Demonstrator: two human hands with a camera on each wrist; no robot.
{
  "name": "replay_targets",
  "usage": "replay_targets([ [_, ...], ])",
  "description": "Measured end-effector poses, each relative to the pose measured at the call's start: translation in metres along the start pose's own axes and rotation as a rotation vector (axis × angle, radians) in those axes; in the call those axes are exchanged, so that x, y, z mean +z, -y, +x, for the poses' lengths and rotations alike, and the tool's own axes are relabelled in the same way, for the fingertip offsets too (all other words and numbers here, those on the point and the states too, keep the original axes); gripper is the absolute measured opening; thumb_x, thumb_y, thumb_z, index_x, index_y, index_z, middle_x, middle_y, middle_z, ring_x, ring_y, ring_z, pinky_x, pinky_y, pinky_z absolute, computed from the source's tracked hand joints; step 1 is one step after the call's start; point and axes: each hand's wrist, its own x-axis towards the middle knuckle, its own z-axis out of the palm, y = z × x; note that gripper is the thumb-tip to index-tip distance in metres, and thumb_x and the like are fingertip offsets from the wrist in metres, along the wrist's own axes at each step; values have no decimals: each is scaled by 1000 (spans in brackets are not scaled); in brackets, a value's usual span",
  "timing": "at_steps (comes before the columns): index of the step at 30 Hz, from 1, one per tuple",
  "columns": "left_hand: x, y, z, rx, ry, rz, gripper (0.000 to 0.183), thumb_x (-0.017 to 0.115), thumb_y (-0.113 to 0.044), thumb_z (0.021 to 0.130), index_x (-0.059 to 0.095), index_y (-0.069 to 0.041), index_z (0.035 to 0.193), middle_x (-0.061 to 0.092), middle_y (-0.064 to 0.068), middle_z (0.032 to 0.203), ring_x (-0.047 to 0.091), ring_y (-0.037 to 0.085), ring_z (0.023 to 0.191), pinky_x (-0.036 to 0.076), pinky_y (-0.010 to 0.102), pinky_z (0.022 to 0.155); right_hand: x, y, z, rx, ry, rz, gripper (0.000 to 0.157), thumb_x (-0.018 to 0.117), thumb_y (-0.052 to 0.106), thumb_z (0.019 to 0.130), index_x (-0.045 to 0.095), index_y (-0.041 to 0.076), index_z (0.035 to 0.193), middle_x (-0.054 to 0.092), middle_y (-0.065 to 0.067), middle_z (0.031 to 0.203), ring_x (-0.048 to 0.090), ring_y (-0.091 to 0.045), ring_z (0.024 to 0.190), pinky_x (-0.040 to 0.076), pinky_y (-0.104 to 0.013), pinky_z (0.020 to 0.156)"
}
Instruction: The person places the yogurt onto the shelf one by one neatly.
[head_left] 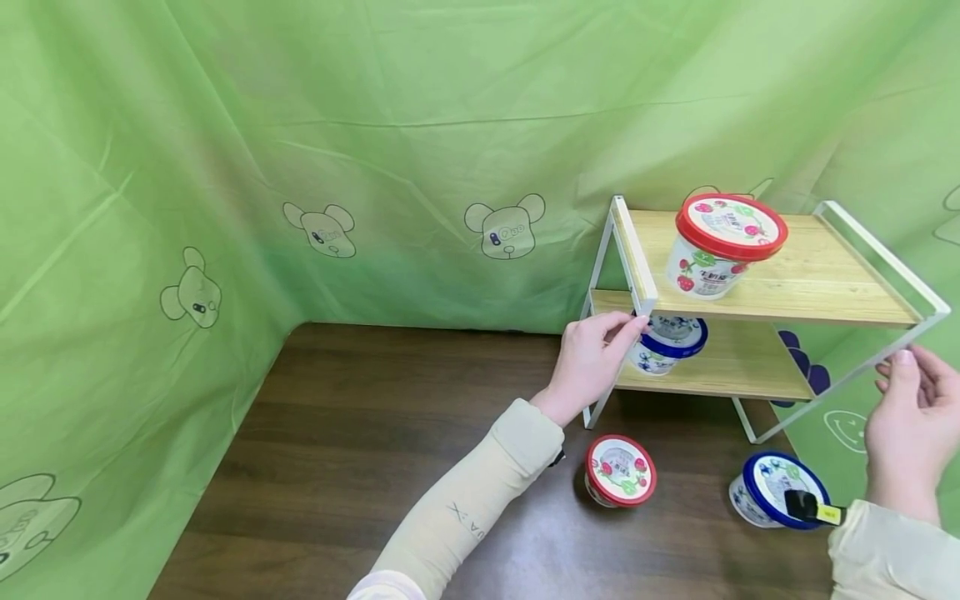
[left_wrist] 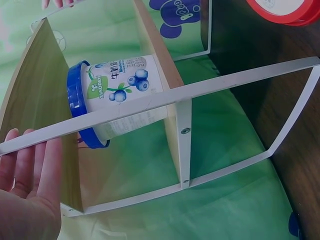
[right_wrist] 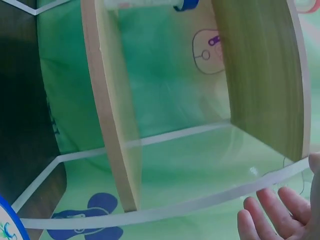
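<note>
A two-tier shelf rack with wooden boards and a white metal frame stands at the right in the head view. My left hand pinches its front left post below the top board; in the left wrist view the fingers reach behind the white bar. By the front right post is my right hand, fingers loosely bent, fingertips close to the bar. A red-lidded strawberry tub stands on the top board. A blue-lidded blueberry tub sits on the lower board, partly hidden by the frame.
On the dark wooden floor before the rack stand another red-lidded tub and another blue-lidded tub, the latter partly covered by the right wrist's strap. Green cloth with bear drawings hangs behind and along the sides.
</note>
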Motion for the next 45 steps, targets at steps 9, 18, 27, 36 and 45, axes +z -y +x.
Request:
replay_targets([
  [9,0,0,-1,0,-3,9,24,60,-27,106,78,-11,102,75,-6,91,56,-12,74,47,11,65,8,4,-17,-41,-17,-112,47,64,19,102,47,23,145,48,12,140,44,2,124,31,-9,101],
  [18,0,0,0,11,-6,25,24,59,-26,106,78,-12,101,74,-7,90,53,-9,69,45,12,62,15,6,-40,-117,-22,-197,54,66,17,100,42,22,149,44,9,146,43,-1,129,29,-10,104],
  [27,0,0,0,20,-6,27,24,60,-26,106,78,-12,101,74,-7,89,53,-10,69,45,12,61,19,-3,-54,-239,46,-363,51,63,19,102,43,18,149,49,7,142,46,-5,129,33,-12,104],
  [36,1,0,0,25,-12,47,25,59,-27,106,78,-12,100,73,-8,87,52,-9,68,44,12,61,24,-15,-73,-385,132,-467,49,60,15,103,44,15,150,52,5,140,48,-12,129,35,-13,103],
  [45,3,3,1,35,-19,61,25,59,-27,106,78,-13,98,72,-9,87,53,-10,70,45,11,63,24,-31,-86,-517,258,-508,49,62,10,102,48,10,148,55,-3,141,51,-10,125,37,-13,102],
])
